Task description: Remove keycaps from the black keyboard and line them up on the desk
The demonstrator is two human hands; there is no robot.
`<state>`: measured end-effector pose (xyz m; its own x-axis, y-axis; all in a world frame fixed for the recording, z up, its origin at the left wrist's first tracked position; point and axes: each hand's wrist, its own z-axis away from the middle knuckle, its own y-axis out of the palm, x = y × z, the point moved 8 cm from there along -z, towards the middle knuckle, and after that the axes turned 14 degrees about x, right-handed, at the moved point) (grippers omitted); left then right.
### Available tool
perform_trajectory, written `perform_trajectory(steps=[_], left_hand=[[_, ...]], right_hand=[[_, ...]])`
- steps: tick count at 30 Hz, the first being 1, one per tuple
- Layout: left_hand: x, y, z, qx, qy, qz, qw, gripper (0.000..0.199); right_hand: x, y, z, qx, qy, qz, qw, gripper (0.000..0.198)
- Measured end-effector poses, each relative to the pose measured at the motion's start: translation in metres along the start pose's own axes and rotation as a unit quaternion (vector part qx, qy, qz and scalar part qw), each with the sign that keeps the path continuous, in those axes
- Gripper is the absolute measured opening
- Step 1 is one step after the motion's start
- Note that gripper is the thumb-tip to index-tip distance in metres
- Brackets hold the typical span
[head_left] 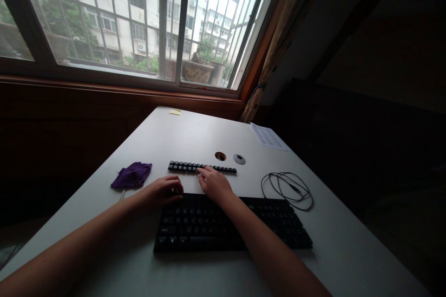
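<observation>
A black keyboard (pixel 198 229) lies on the desk in front of me. Behind it, two rows of loose black keycaps (pixel 181 165) stand in a line. My right hand (pixel 215 184) reaches over the keyboard's back edge, its index finger and thumb close together at a keycap near the middle of the front row. At the keyboard's back left corner, my left hand (pixel 167 189) is curled, thumb below the fingers. The space between them is dark, so what it holds, if anything, cannot be made out.
Left of the keycaps lies a crumpled purple cloth (pixel 131 175). A coiled black cable (pixel 289 188) rests on the right. Farther back are a round desk hole (pixel 220 156), its grey cover (pixel 239 159), a printed sheet (pixel 268 137) and yellow sticky notes (pixel 175 112). A barred window stands beyond.
</observation>
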<state>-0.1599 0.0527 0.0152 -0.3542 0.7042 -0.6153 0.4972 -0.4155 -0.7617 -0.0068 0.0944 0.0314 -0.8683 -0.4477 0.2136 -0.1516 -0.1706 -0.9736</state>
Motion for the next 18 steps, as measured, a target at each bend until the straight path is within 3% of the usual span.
perform_trajectory(steps=[18], left_hand=[[-0.0031,-0.0014,0.0000,0.001,-0.011,0.001,1.000,0.013]], right_hand=[[-0.0070,0.0022,0.0000,-0.002,0.026,0.013,1.000,0.040]])
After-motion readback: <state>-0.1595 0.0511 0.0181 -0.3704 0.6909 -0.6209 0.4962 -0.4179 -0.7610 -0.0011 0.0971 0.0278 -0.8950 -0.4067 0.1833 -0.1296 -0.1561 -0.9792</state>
